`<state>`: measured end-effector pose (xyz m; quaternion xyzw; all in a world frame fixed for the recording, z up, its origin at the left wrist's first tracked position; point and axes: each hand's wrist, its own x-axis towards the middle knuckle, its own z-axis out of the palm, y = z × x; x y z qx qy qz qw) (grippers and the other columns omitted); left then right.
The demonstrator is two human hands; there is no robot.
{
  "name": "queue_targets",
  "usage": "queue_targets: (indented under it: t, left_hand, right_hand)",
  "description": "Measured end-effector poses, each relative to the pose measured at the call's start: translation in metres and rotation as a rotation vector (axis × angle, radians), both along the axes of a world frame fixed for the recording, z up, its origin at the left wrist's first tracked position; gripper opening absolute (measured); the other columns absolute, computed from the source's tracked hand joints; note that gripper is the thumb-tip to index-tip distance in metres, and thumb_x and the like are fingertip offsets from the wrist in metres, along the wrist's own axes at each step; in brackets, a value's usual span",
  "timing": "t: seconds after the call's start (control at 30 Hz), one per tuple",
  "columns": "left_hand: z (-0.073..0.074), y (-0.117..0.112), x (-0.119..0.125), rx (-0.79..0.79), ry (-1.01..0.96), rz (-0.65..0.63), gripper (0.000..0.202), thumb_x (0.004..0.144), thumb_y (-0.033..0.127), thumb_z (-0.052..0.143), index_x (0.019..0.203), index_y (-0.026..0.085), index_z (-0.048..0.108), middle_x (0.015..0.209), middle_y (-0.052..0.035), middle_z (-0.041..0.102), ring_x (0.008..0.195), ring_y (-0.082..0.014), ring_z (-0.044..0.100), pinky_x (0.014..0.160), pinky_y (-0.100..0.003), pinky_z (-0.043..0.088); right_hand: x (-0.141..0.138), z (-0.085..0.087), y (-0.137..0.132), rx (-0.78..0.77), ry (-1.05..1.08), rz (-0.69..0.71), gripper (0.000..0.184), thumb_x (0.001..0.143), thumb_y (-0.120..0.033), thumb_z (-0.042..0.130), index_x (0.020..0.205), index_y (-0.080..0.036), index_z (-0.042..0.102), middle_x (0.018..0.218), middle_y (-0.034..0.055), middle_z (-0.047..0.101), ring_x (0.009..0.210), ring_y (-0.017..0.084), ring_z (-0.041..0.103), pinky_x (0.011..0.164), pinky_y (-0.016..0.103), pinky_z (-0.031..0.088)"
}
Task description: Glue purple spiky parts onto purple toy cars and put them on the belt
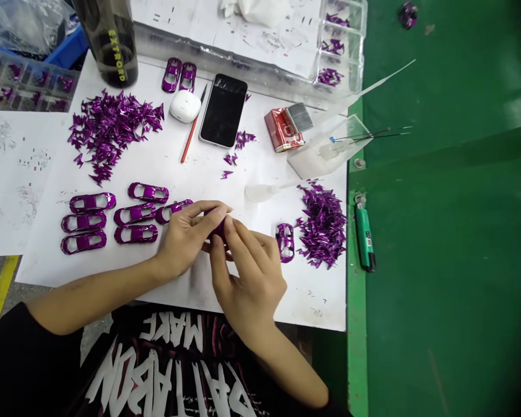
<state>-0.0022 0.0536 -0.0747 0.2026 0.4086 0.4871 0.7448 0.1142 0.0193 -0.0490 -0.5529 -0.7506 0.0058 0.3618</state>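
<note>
Both hands meet over the white paper sheet [165, 156] near its front edge. My left hand [184, 237] and my right hand [247, 272] are closed together on a small purple toy car body [218, 229], mostly hidden by the fingers. Several finished purple car bodies [113, 217] lie in rows to the left of my hands. One more car body [285, 241] lies just right of them, beside a heap of small purple parts [323, 226]. A larger heap of purple parts [110, 127] lies at the back left.
A black phone [223, 110], white earbud case [184, 106], red pencil [191, 134], dark bottle [108, 40], red packet [284, 130] and two more car bodies [179, 75] stand at the back. Clear compartment trays [341, 52] line the rear. A green lighter [364, 237] lies on the green bench.
</note>
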Motion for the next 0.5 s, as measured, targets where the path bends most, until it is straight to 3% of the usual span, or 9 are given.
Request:
queue_targets:
  t: [0.17,0.27,0.4,0.5]
  left_hand:
    - [0.0,0.003,0.004,0.041,-0.077,0.007,0.034,0.087,0.044,0.085,0.105,0.019,0.072,0.087,-0.0034,0.069,0.078,-0.0153,0.068,0.07,-0.023,0.062]
    - [0.0,0.0,0.006,0.162,0.017,0.039,0.031,0.088,0.043,0.083,0.103,0.017,0.074,0.092,-0.0054,0.072,0.083,-0.0161,0.07,0.074,-0.023,0.062]
    - [0.006,-0.009,0.006,0.348,0.268,0.139,0.022,0.096,0.037,0.075,0.103,0.017,0.076,0.097,-0.0051,0.073,0.076,-0.0123,0.067,0.068,-0.02,0.06]
    - [0.014,-0.023,-0.001,0.534,0.385,0.148,0.025,0.106,0.036,0.061,0.116,0.016,0.073,0.11,-0.0081,0.073,0.087,-0.0152,0.071,0.077,-0.024,0.064]
  right_hand:
    - [-0.01,-0.005,0.002,0.022,-0.129,-0.118,0.033,0.093,-0.015,0.071,0.125,-0.011,0.065,0.123,0.0144,0.074,0.094,0.024,0.064,0.078,0.038,0.061]
    - [-0.011,-0.007,0.005,-0.019,-0.206,-0.199,0.023,0.095,-0.019,0.069,0.115,-0.01,0.066,0.116,0.0128,0.076,0.09,0.024,0.062,0.072,0.036,0.059]
    - [-0.014,-0.005,0.006,0.017,-0.127,-0.137,0.013,0.095,-0.012,0.06,0.107,-0.013,0.066,0.098,0.0083,0.077,0.084,0.021,0.063,0.07,0.034,0.058]
    - [-0.013,0.006,-0.001,0.053,-0.026,-0.074,0.017,0.095,-0.013,0.064,0.112,-0.016,0.067,0.104,0.0089,0.078,0.087,0.02,0.067,0.075,0.035,0.06]
